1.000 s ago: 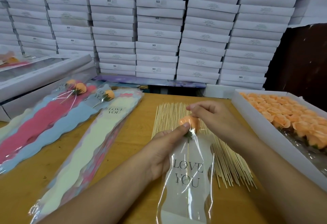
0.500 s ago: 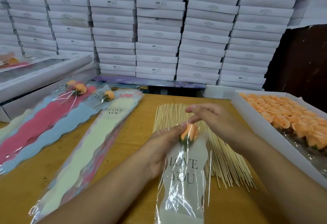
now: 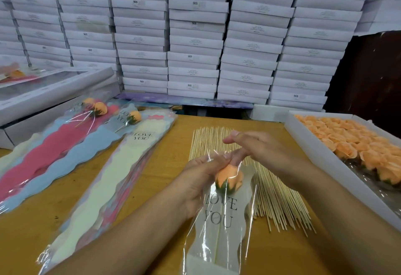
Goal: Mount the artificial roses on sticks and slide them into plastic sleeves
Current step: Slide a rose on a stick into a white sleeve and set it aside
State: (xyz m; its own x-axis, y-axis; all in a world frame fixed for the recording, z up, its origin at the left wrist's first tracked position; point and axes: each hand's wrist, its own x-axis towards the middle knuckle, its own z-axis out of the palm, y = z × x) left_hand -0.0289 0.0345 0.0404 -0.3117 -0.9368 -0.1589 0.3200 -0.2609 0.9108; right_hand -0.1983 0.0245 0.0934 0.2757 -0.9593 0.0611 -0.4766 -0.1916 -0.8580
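Left hand (image 3: pixel 201 179) pinches the sleeve (image 3: pixel 219 227) mouth; right hand (image 3: pixel 256 151), fingers straight, should push the rose (image 3: pixel 230 180) gently deeper.

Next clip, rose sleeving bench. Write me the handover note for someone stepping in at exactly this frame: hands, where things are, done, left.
Left hand: grips the mouth of the clear "LOVE YOU" sleeve, beside the rose.
Right hand: fingers extended, fingertips at the sleeve opening just above the rose; holds nothing.
Orange rose: on its stick, head inside the sleeve top, stick running down inside.
Supplies: loose sticks on the table under the hands; tray of orange roses on the right; empty sleeves on the left.
Done: two sleeved roses lying far left.
Left: seat this rose, set it aside, carry on with the tray.
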